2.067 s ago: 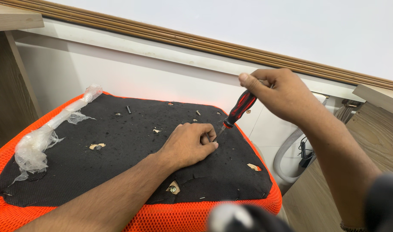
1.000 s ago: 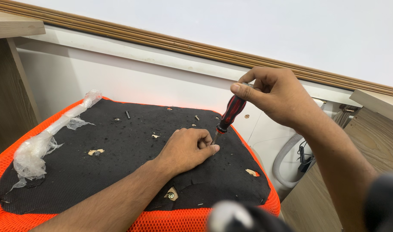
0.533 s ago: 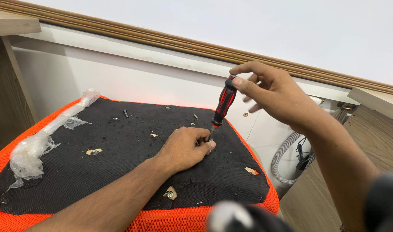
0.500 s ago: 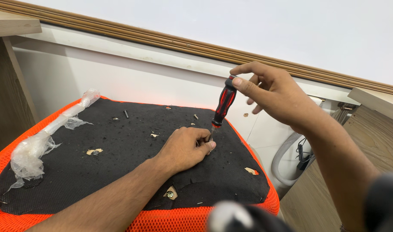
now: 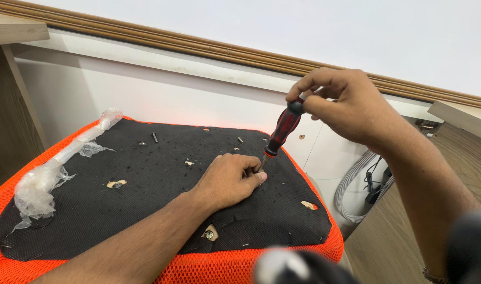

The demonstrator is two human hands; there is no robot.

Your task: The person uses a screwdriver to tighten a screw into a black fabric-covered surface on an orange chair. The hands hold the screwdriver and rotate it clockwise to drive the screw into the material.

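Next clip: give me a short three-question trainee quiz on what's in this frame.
1. True or false: the right hand holds the screwdriver at the top of its handle.
2. Which hand rests on the black fabric by the screwdriver's tip?
3. The clear plastic wrap lies: A) along the seat's left edge, B) under the right hand, C) on the floor.

Key: 1 true; 2 left hand; 3 A.

Bright, even light; blurred bottom edge

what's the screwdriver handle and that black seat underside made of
Screwdriver handle: looks like hard plastic, red with black grip strips and a slight sheen. Black seat underside: seemingly thin matte nonwoven fabric, torn in spots, edged by orange mesh.
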